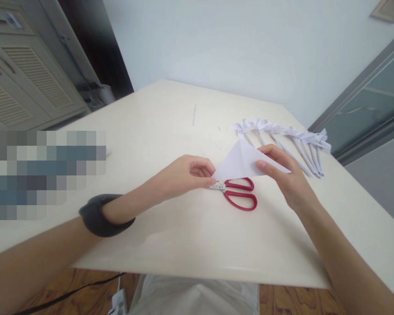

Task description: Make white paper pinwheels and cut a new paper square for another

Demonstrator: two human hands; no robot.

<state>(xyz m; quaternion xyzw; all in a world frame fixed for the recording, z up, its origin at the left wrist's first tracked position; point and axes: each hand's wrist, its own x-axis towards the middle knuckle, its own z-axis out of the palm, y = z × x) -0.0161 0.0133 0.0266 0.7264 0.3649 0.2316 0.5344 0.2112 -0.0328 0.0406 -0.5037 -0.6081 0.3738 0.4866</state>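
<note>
Folded paper [241,162] mid-worktop [184,236] between both hands, scissors [238,194] just near of it, paper flowers [282,133] far right, cabinet [22,83] far left

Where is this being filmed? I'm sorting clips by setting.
Probably a room in a home, used for paper craft: a plain cream table, a louvred cabinet, wood flooring. Both hands hold folded white paper over red scissors, beside finished paper pieces.

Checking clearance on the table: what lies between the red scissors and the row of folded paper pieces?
In the head view, the right hand holding the folded white paper sits between the red scissors and the paper pieces.
</note>
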